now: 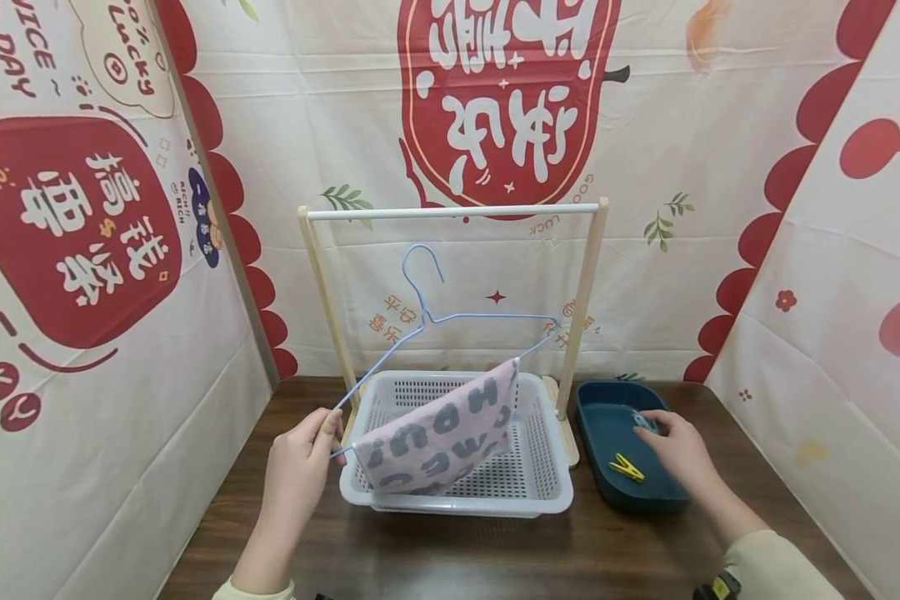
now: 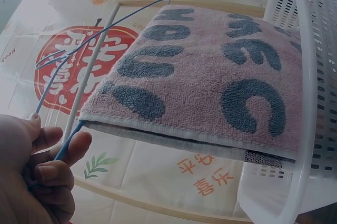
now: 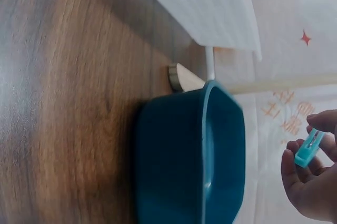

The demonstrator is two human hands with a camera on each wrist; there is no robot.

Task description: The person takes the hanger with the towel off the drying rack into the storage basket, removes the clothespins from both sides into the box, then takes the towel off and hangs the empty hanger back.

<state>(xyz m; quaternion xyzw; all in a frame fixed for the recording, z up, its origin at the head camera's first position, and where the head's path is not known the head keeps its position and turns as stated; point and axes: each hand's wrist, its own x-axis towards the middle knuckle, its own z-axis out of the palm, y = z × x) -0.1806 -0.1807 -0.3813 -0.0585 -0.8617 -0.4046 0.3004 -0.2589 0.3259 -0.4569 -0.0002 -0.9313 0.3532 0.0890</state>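
My left hand point(image 1: 305, 454) grips one end of a blue wire hanger point(image 1: 381, 360), its hook pointing up. Over the hanger's lower bar is folded a pink towel point(image 1: 442, 442) with grey letters, slanting up to the right above the white basket point(image 1: 457, 506). In the left wrist view the fingers curl round the blue wire beside the towel's edge. My right hand point(image 1: 678, 446) pinches a teal clothespin point(image 3: 309, 148) between thumb and fingers, over the dark teal bin point(image 1: 596, 442). A yellow clothespin point(image 1: 626, 467) lies in that bin.
A drying rack with a white top rail point(image 1: 450, 212) and wooden posts point(image 1: 581, 308) stands behind and around the basket. The dark wooden table point(image 1: 510, 554) carries everything. Printed cloth point(image 1: 330, 108) hangs at the back and on both sides.
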